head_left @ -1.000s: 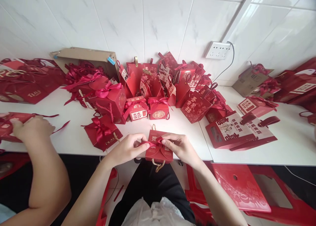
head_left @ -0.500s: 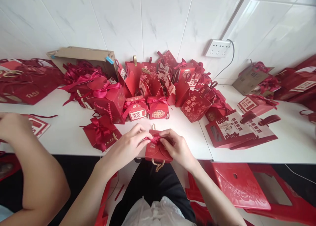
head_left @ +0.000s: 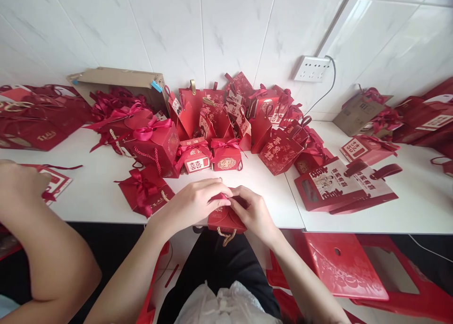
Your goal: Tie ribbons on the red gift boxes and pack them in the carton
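Note:
A small red gift box with gold rope handles lies at the table's front edge, right before my lap. Over its top, my left hand is closed, thumb and fingers pinching the red ribbon. Facing it, my right hand pinches the same ribbon from the other side, its fingertips meeting those of the left. Most of the ribbon is hidden behind the fingers. Left of my hands, another red box with a ribbon bow rests on the white table.
Many red gift boxes and bags stand along the tiled wall, beside a cardboard box of ribbons. Two flat-lying bags are at right. A co-worker's arm reaches in from the left. A red stool is below the table.
My left hand has moved right over the box, so its fingers now meet my right hand's and cover the ribbon knot. The box has barely shifted.

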`<state>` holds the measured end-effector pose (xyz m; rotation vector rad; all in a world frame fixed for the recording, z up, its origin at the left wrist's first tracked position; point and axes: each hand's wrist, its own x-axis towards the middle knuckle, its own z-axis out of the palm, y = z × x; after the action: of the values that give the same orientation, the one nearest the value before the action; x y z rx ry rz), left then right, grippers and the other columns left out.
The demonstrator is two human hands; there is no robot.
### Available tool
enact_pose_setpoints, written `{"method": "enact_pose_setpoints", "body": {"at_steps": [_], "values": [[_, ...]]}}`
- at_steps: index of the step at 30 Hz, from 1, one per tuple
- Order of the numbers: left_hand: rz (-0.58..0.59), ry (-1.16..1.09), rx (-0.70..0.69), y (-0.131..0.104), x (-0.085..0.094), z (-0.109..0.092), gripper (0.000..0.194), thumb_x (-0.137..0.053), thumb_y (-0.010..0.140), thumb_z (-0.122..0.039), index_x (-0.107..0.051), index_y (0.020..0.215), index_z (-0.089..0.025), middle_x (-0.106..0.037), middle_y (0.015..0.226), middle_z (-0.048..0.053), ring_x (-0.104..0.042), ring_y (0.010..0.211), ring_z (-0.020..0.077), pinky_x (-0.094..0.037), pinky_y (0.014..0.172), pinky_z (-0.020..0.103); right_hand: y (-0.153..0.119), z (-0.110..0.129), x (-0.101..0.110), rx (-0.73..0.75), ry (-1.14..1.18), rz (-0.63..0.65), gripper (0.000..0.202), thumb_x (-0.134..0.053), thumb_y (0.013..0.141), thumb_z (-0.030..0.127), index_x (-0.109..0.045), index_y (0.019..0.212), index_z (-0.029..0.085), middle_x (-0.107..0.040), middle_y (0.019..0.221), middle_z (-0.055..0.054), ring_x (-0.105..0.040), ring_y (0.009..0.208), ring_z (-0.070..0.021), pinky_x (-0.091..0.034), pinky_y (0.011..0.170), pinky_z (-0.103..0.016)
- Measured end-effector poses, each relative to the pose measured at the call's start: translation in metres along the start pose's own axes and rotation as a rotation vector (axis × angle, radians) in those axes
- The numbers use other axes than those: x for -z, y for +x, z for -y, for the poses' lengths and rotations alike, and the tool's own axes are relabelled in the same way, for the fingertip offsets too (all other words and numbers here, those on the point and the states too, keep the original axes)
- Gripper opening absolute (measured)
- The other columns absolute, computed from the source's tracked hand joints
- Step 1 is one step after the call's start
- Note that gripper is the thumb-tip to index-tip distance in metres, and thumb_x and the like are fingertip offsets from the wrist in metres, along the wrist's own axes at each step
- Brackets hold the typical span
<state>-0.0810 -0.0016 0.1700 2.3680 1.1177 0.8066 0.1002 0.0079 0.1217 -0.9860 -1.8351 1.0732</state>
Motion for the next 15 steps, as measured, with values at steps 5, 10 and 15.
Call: {"method": "enact_pose_setpoints", "body": {"at_steps": [5,10,15], "values": [[0.026,-0.108,0.071,0.013,-0.005,0.012,0.007,-0.058,0.086,-0.017,-0.064,0.086,-0.021,-0.067,0.086,-0.003,-0.062,0.080,0.0122,-0.047,0.074,0.022,0.000,-0.003,-0.003,-0.059,0.139,-0.016,0.007,-0.055,0.082,0.023,-0.051,0.088,0.022,-0.069,0.085,0.000,-0.066,0.078,-0.0152,-0.051,0.073,-0.028],[-0.023,-0.192,0.190,0.017,-0.016,0.033,0.004,-0.064,0.083,-0.024,-0.064,0.080,-0.020,-0.066,0.083,-0.002,-0.062,0.080,0.0134,-0.046,0.076,0.023,-0.004,-0.008,-0.004,-0.087,0.211,-0.048,0.014,-0.057,0.080,0.022,-0.044,0.084,0.023,-0.068,0.084,0.000,-0.066,0.080,-0.0152,-0.050,0.073,-0.027],[-0.093,-0.238,0.222,0.009,-0.019,0.037,0.011,-0.062,0.084,-0.028,-0.063,0.078,-0.018,-0.065,0.079,0.000,-0.061,0.077,0.0141,-0.047,0.073,0.024,-0.007,-0.007,-0.002,-0.082,0.141,-0.074,0.011,-0.059,0.081,0.028,-0.050,0.079,0.022,-0.067,0.082,-0.001,-0.064,0.077,-0.0157,-0.049,0.071,-0.027]]}}
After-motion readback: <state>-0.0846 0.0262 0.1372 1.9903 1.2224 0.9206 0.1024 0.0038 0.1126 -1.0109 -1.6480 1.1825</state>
